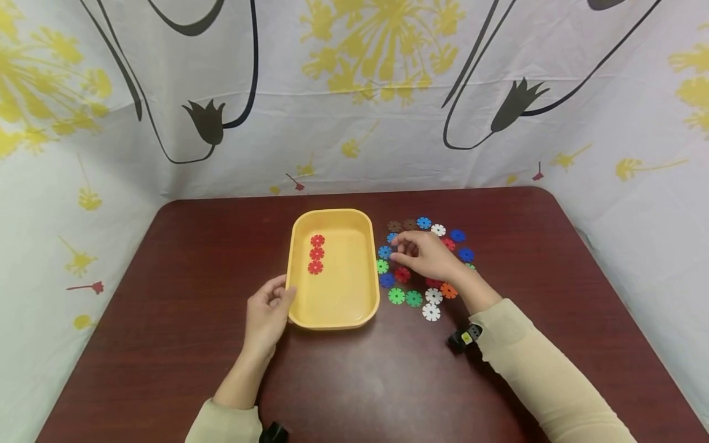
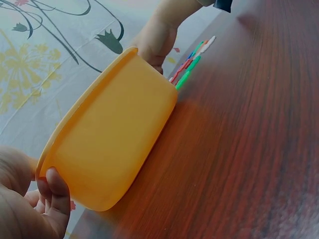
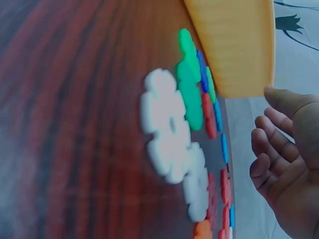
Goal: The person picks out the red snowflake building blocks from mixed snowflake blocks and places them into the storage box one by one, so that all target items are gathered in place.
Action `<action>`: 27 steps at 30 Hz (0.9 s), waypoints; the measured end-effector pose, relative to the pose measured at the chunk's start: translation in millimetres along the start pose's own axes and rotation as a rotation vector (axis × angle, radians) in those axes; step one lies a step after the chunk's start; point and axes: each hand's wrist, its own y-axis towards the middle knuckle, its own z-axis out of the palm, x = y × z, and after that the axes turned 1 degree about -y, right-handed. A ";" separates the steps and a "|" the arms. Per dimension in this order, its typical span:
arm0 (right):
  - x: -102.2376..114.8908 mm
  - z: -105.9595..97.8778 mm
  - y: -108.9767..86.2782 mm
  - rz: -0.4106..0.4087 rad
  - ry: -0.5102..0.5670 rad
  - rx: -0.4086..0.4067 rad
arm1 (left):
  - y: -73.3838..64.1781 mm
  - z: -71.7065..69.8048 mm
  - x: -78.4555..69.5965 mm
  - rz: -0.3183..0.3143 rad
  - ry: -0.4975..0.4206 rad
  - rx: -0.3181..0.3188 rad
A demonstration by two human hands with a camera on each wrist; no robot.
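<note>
My left hand pinches the left rim of a yellow plastic tray, thumb on one side and fingers on the other. Inside the tray, three red snowflake discs lie in a column toward the left. To the tray's right, my right hand hovers over a spread of notched discs, its fingers loosely bent and apart from the thumb. No disc shows between them, and the right wrist view also has that hand holding nothing. Nearest its fingertips is a blue disc. The hand hides some discs beneath it.
Green discs, white discs, an orange disc and brown discs lie flat on the dark wooden table. A patterned cloth hangs along the table's back and sides.
</note>
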 end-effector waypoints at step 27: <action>-19.9 -2.5 -10.4 0.037 -0.122 0.225 | 0.4 -0.7 -0.3 -0.011 0.014 0.009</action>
